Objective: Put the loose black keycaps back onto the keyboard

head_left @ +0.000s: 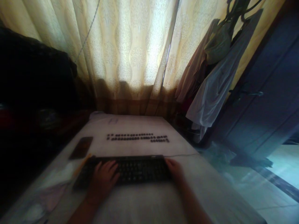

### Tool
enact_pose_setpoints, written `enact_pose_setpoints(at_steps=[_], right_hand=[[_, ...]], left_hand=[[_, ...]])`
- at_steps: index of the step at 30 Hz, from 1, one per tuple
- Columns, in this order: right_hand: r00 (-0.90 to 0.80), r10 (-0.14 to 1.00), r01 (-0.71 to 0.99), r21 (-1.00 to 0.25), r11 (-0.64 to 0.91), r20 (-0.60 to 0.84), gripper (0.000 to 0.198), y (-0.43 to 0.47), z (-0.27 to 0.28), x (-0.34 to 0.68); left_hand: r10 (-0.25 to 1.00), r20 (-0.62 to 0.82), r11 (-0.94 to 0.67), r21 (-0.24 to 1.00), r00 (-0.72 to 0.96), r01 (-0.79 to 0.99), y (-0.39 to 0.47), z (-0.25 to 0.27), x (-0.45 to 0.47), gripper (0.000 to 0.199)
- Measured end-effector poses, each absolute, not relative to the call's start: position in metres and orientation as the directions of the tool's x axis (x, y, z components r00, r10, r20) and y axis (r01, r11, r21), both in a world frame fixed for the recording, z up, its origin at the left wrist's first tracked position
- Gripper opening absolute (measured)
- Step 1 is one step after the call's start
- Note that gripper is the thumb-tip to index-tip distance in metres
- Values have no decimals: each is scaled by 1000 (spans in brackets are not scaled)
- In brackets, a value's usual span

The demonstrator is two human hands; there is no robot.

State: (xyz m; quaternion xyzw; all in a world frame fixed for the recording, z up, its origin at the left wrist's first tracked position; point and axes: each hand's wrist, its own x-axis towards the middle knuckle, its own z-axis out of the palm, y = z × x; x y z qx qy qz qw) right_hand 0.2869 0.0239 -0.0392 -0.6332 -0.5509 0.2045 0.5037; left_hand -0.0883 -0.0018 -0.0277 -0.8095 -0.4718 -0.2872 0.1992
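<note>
Left fingers first: on my feed the left hand (106, 172) is spread loosely over the left part of the black keyboard (140, 171), with gaps between the fingers and nothing that I can see in its grasp. The right hand (174, 168) is narrower, fingers gathered at the keyboard's far right corner; whether they pinch that edge or just rest there, the blur hides from me. The keyboard lies right under both hands, its long axis running left to right across the body, so each hand has its own end. Just beyond, well within the table's width, small dark keycaps (126, 138) sit in rows roughly parallel to it; the right fingertips are nearest the rows' right end. They look like hard, blocky little pieces. A thin cable (182, 155) trails right over the pale cloth-like cover (140, 202). Off left I've got a flat, dark, phone-like slab (81, 147) and, touching or just beside the keyboard, a slim orange-yellow stick (81, 163). Farther out, a patterned curtain (137, 46) glows in soft folds, limp garments (212, 93) hanging beside it.
</note>
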Motion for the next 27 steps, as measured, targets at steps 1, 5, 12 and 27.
enact_pose_setpoints(at_steps=[1,5,12,27], right_hand=[[300,910,486,-867,114,288,38,24,-39,287],[278,925,464,-879,108,260,40,22,-39,288],[291,922,456,-884,100,254,37,21,-39,287],[353,905,452,-890,60,240,29,13,-29,279]], left_hand=[[658,645,-477,-42,388,878,-2,-27,-88,36],[685,619,-473,-23,384,881,-4,-26,-86,38],[713,576,-481,-13,399,877,-6,-24,-86,41],[710,473,-569,-52,522,820,-11,-22,-35,49]])
